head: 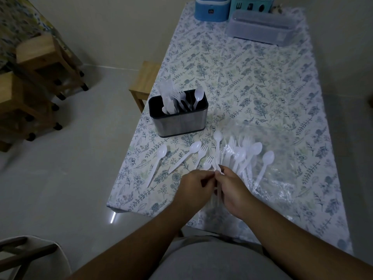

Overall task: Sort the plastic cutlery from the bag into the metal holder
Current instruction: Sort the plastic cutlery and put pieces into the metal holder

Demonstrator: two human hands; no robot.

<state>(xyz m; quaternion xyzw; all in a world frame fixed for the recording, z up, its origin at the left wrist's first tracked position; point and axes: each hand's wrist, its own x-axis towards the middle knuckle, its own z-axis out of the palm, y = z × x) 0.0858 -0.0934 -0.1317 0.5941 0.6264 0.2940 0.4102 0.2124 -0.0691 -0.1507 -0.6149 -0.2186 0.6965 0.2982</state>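
Observation:
A metal holder (182, 123) with a black rim stands on the floral tablecloth and holds white plastic knives, forks and one spoon (198, 96). White plastic cutlery lies spread in front of it: loose spoons (159, 158) and a fork (201, 151) on the left, and a pile (241, 156) on a clear plastic bag (282, 174) on the right. My left hand (194, 187) and my right hand (234, 187) meet near the table's front edge, both pinching a spoon and fork (217, 146) whose heads stick up.
At the table's far end stand a blue container (212, 11), a teal cutlery caddy (252, 5) and a clear lidded box (260, 27). A wooden stool (144, 83) sits beside the table on the left. Stacked wooden stools (38, 77) stand further left.

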